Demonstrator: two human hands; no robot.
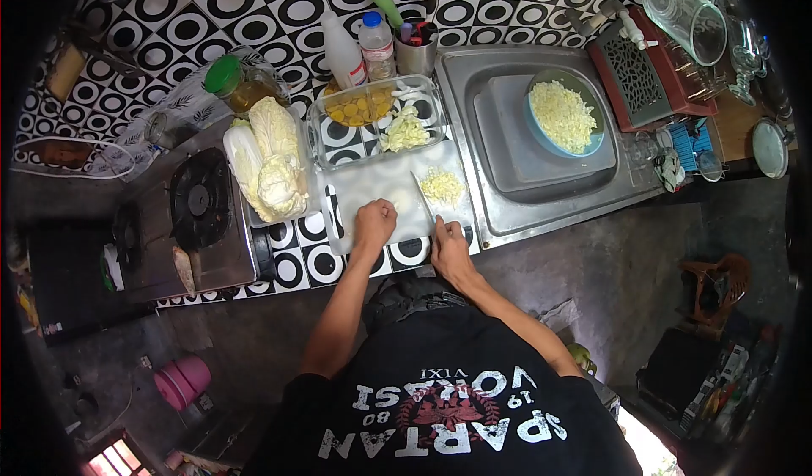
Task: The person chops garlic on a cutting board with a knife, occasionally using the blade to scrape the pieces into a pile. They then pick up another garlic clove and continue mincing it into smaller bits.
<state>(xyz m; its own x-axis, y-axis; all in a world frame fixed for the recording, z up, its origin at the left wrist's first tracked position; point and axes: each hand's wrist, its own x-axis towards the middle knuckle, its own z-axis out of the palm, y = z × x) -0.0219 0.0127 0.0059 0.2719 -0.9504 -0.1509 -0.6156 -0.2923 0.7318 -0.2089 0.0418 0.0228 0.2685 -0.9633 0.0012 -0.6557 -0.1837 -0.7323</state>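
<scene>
My right hand (448, 243) grips a knife (422, 193) by its handle, the blade pointing away from me over a pale cutting board (359, 190). Right of the blade lies a small heap of chopped pale cabbage (442, 187). My left hand (376, 220) rests low on the board, left of the knife, with its fingers curled together; whatever they hold, if anything, is hidden. Behind the board stands a clear rectangular container (317, 137) with larger pieces of cabbage (404, 131) in its right part.
On the left, a tray holds whole napa cabbages (275, 150) beside a gas stove (199, 197). A bowl of chopped cabbage (562, 119) stands in the steel sink (474, 150) at right. Bottles (376, 46) and a green-lidded jar (241, 87) line the back.
</scene>
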